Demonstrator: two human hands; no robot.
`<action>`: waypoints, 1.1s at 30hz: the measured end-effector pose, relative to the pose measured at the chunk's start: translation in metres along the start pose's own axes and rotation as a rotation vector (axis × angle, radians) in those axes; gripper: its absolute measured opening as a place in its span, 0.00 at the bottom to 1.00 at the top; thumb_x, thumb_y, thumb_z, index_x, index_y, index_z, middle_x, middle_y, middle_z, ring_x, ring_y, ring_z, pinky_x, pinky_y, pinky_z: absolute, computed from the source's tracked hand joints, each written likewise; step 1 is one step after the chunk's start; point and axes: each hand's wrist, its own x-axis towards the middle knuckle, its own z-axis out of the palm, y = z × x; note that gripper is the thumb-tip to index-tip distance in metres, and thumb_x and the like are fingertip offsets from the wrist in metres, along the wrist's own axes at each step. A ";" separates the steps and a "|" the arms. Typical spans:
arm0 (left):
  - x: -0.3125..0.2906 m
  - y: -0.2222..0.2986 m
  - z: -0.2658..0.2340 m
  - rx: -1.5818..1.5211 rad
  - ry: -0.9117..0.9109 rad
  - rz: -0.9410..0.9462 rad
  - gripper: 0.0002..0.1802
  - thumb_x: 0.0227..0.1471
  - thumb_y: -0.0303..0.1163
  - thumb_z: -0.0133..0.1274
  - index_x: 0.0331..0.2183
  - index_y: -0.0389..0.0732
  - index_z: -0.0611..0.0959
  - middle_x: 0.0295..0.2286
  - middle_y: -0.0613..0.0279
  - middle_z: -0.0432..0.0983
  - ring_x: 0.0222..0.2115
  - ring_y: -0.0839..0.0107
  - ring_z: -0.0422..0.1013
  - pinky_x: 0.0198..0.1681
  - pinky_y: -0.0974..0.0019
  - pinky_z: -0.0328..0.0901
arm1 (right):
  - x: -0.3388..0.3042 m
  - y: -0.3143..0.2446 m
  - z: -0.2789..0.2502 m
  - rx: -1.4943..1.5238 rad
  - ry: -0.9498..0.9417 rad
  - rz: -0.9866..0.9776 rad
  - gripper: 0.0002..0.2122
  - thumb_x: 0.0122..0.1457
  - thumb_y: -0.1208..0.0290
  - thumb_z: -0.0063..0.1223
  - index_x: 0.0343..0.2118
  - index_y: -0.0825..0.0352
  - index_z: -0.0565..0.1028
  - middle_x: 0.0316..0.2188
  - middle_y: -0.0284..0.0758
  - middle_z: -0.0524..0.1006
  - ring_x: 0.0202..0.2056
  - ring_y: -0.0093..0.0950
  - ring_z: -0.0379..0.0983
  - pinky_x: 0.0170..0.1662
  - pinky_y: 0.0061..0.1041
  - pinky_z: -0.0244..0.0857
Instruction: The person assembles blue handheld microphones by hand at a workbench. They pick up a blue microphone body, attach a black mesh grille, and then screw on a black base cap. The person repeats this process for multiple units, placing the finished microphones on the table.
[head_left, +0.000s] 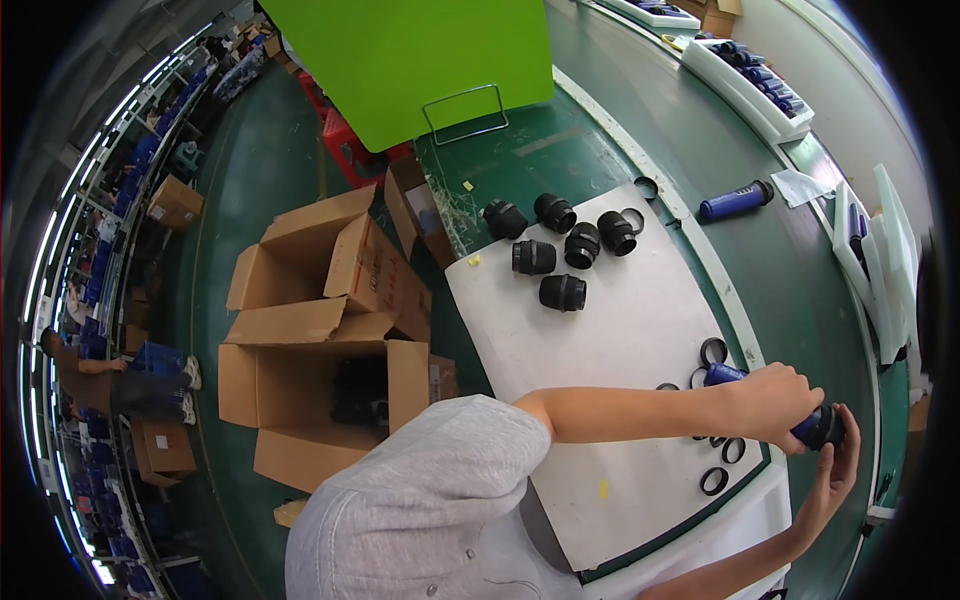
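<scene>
My left hand (775, 405) is closed around the middle of a blue cylinder (722, 374) that slants across the right edge of the white work surface (620, 350). At its lower right end is a black cap-like part (824, 427). The fingers of my right hand (838, 462) are curled round that black end. Beside and below the cylinder lie several black rings (714, 481). Farther off on the white surface, several black ribbed cylindrical parts (583, 245) stand or lie in a loose group.
Another blue cylinder (737, 200) lies on the green conveyor belt (690, 130). White foam trays (750, 90) hold more of them. Open cardboard boxes (290, 270) stand left of the table; a green panel (410, 60) rises behind. A person (110, 380) is at the far left.
</scene>
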 end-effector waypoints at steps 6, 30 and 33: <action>-0.002 0.002 0.000 0.046 0.003 0.024 0.27 0.42 0.48 0.68 0.33 0.35 0.78 0.23 0.52 0.79 0.25 0.53 0.78 0.31 0.57 0.73 | -0.002 -0.002 0.000 -0.015 0.015 0.062 0.21 0.69 0.63 0.47 0.59 0.71 0.69 0.55 0.42 0.72 0.57 0.32 0.67 0.63 0.32 0.56; 0.001 0.000 -0.012 -0.020 0.053 0.051 0.27 0.43 0.43 0.69 0.41 0.39 0.79 0.30 0.53 0.81 0.29 0.53 0.78 0.33 0.56 0.71 | 0.004 -0.013 0.022 0.246 0.132 0.010 0.27 0.53 0.60 0.69 0.51 0.72 0.74 0.43 0.35 0.76 0.43 0.24 0.74 0.52 0.26 0.67; 0.001 0.000 -0.012 -0.018 0.055 0.052 0.27 0.43 0.43 0.69 0.41 0.39 0.79 0.30 0.53 0.81 0.29 0.53 0.78 0.32 0.56 0.71 | 0.005 -0.014 0.023 0.249 0.141 0.018 0.27 0.54 0.59 0.69 0.51 0.72 0.74 0.42 0.34 0.76 0.42 0.23 0.74 0.50 0.24 0.68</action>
